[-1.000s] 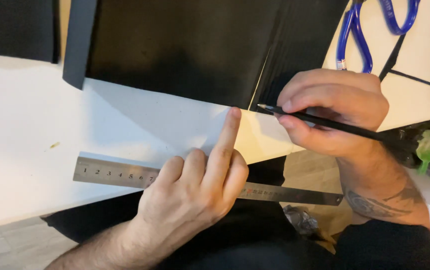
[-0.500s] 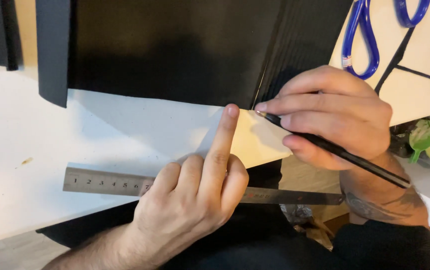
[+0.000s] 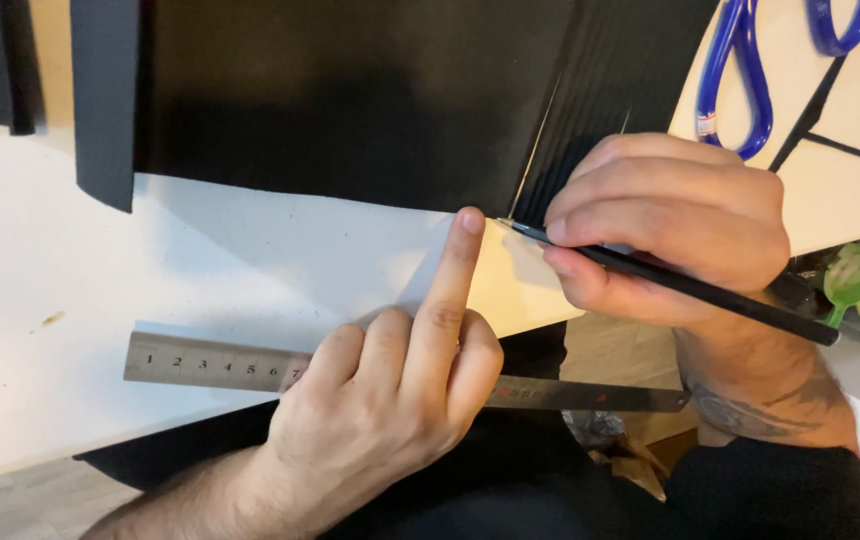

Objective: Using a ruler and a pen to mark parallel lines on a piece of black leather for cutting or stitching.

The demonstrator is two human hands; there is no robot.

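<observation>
White tabletop (image 3: pixel 100 260) carries our black sheet (image 3: pixel 350 100) at twelve o'clock; our left hand (image 3: pixel 390 390), forefinger out, pins its edge while our right hand (image 3: pixel 670 225) grips a pencil (image 3: pixel 670 282), tip at that edge.

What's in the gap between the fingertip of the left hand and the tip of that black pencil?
In the head view, only bare white table surface separates the left hand's fingertip from the thin black pencil tip.

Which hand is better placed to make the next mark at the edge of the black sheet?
The right hand. It already grips the thin black pencil, whose tip sits at the black sheet's lower edge. The left hand lies over the steel ruler, one finger extended to the edge.
</observation>
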